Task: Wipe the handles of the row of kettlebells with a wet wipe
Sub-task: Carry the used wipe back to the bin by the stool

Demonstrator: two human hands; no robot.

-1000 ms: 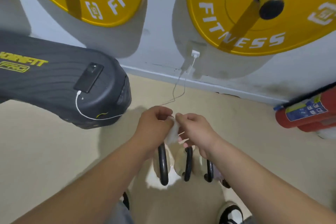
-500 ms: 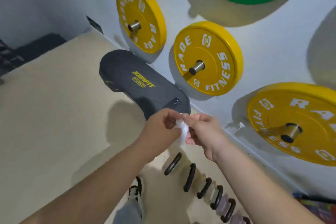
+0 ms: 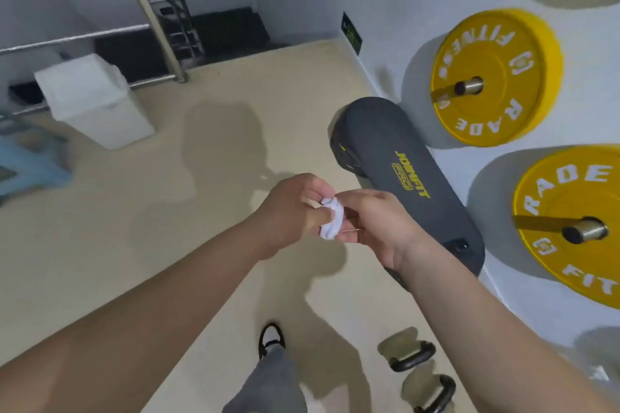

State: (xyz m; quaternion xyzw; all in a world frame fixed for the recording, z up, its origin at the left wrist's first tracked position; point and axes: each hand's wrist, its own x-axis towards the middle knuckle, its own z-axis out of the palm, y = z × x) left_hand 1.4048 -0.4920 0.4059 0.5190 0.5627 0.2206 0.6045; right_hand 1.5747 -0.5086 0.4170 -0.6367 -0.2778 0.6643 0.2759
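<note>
A crumpled white wet wipe (image 3: pixel 331 218) is held between both hands in the middle of the view, well above the floor. My left hand (image 3: pixel 292 208) pinches its left side and my right hand (image 3: pixel 375 223) pinches its right side. Two kettlebells show at the bottom right on the floor: one with a black handle (image 3: pixel 412 358) and a second (image 3: pixel 436 394) just below it. The rest of the row is out of view. Both hands are far above the handles.
A dark bench pad (image 3: pixel 402 178) lies along the wall to the right. Yellow weight plates (image 3: pixel 493 77) (image 3: pixel 570 225) hang on the wall. A white bin (image 3: pixel 97 100) and a stair railing (image 3: pixel 157 17) stand at the back left. My shoe (image 3: pixel 271 339) is below.
The view has swung left and away from the kettlebell row, so only two kettlebells remain at the bottom right. Both hands still hold the wipe between them.
</note>
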